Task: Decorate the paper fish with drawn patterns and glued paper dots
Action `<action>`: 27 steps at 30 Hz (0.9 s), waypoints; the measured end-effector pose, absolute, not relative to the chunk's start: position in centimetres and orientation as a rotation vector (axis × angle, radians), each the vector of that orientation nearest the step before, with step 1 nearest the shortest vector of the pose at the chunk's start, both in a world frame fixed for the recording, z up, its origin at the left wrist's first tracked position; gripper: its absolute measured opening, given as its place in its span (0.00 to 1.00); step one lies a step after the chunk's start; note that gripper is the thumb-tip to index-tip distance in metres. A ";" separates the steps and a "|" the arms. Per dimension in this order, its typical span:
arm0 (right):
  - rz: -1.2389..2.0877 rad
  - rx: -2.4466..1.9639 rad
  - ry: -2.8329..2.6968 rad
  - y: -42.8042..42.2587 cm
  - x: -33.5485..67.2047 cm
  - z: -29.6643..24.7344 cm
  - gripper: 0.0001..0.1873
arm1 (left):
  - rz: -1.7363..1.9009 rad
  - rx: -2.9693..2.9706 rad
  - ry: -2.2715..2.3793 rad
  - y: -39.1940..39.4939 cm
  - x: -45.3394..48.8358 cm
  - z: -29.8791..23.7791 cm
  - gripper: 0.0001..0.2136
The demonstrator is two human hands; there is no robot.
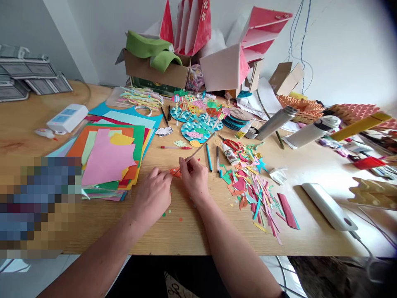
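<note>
- My left hand [156, 188] touches the small orange patterned paper piece [175, 172] midway between tabletop edges, grip unclear; my right hand [194, 174] pinches a thin brown stick [203, 145].
- Backward, a pink spotted paper fish [194, 135] looks done.
- This orange one seems unfinished.

A small, partly hidden orange paper piece [175, 171] lies near a slender, slanting stick [202, 145].
</note>
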State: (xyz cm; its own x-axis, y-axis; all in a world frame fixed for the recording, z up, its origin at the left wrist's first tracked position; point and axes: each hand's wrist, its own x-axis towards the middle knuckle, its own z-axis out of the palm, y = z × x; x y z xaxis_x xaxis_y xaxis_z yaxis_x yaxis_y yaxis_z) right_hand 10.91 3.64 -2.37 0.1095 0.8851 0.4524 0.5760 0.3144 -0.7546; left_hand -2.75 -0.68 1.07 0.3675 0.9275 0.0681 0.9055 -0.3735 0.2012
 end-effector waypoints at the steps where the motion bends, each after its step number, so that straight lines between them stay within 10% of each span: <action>1: 0.380 -1.368 -1.575 3.7 10.9 -2.4 0.20 | 0.256 2.491 1.673 -0.7 -2.8 1.0 0.16; 27: 0.376 -1.373 -1.625 3.7 10.9 -2.5 0.19 | 0.290 2.550 1.670 -0.6 -2.8 0.0 0.17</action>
